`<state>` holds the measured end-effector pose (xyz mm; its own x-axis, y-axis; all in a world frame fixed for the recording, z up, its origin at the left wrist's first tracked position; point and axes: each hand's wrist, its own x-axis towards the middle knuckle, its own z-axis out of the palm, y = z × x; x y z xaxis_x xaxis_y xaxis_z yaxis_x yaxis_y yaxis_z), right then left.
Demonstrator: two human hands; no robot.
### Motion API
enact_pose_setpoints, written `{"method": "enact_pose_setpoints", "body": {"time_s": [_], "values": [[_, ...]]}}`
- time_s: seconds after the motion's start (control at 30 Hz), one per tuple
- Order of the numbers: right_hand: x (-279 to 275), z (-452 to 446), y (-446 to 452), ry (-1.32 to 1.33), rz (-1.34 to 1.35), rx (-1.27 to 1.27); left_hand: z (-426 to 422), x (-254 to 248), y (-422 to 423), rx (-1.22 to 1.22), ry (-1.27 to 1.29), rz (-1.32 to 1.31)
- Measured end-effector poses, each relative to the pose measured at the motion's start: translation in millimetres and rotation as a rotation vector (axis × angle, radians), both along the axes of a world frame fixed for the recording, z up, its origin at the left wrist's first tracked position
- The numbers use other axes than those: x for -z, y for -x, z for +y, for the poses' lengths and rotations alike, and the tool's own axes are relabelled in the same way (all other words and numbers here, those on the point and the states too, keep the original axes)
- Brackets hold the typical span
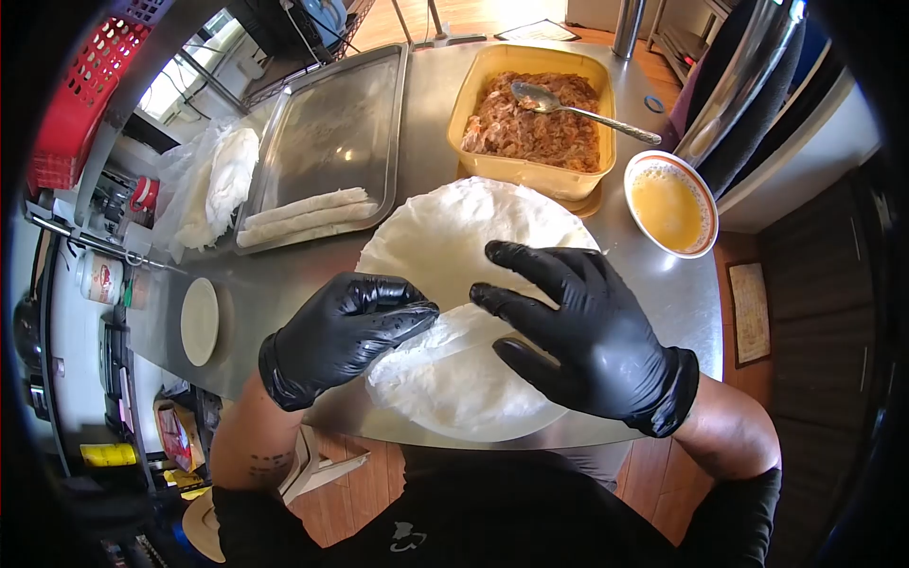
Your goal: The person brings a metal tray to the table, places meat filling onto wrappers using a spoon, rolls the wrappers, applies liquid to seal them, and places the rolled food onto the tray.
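Observation:
Both my hands wear black gloves. In front of me lies a stack of round, thin white spring roll wrappers point(473, 204). Across its middle, the near part of the top wrapper is folded into a ridge point(426, 348). My left hand point(346, 331) is closed, thumb and fingers pinching the wrapper at the left end of that fold. Over the right side of the stack, my right hand point(592, 336) is open with fingers spread, its fingertips close to the fold; whether they touch it I cannot tell.
Behind the stack stands a yellow tub point(464, 156) of minced filling with a spoon point(587, 114). A bowl of yellow liquid point(670, 210) is at right. A metal tray point(331, 123) carries finished rolls point(308, 213). Bagged wrappers point(220, 185) and a small plate point(200, 322) are left.

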<state>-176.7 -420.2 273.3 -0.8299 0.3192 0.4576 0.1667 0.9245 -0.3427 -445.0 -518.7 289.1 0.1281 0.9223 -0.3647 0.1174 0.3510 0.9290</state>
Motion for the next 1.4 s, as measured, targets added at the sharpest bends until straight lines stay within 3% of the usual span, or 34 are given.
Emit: {"method": "enact_pose_setpoints", "body": {"time_s": [0.03, 0.1, 0.2, 0.23, 0.3, 0.33, 0.4, 0.43, 0.47, 0.53, 0.57, 0.7, 0.8, 0.87, 0.93, 1.07, 1.13, 1.23, 1.4], "values": [[2, -1, 2, 0.018, 0.001, 0.006, 0, 2, 2, 0.002, -0.002, 0.0], [5, -2, 8, 0.055, 0.016, 0.024, -1, 6, 5, 0.218, -0.43, 0.281], [6, -3, 14, -0.011, 0.055, -0.022, 0, 5, 4, 0.215, -0.461, 0.254], [5, -4, 17, -0.01, 0.056, -0.023, -1, 5, 4, 0.214, -0.46, 0.255], [2, -3, 25, 0.129, 0.097, -0.032, 0, 5, 3, 0.035, -0.113, -0.064], [3, 0, 26, 0.13, 0.096, -0.03, 0, 3, 3, 0.038, -0.112, -0.066], [7, 12, 31, 0.459, -0.004, -0.124, 0, -3, 6, -0.023, 0.057, -0.06], [6, 16, 35, 0.454, 0.07, -0.11, -5, 2, 1, -0.028, -0.104, -0.138], [2, 20, 36, 0.455, 0.069, -0.106, -8, -2, -7, -0.024, -0.103, -0.141], [-17, 27, 36, 0.683, -0.117, -0.12, -9, -17, -27, -0.023, -0.245, 0.036], [-30, 31, 36, 0.75, -0.203, -0.096, -10, -13, -27, -0.001, -0.362, 0.267], [-60, 37, 37, 0.847, -0.355, -0.034, -16, -9, -26, -0.018, -0.406, 0.436], [-65, 37, 33, 0.849, -0.296, -0.065, -17, -13, -24, -0.034, -0.454, 0.411], [-43, 38, 26, 0.66, -0.123, -0.204, -16, -17, -22, -0.022, -0.364, 0.407], [-35, 38, 23, 0.645, -0.37, -0.132, -16, -10, -17, -0.026, -0.427, 0.45], [-27, 44, 8, 0.682, -0.201, -0.107, -16, -8, -22, -0.044, -0.508, 0.418], [-35, 43, 0, 0.658, -0.292, -0.086, -19, 2, -18, 0.133, -0.705, 0.688], [-40, 32, -15, 0.729, -0.465, -0.069, -25, -2, -21, 0.218, -0.737, 0.781], [-16, 29, -37, 0.448, -0.266, -0.107, -31, 1, -18, 0.272, -0.782, 0.801]]}}
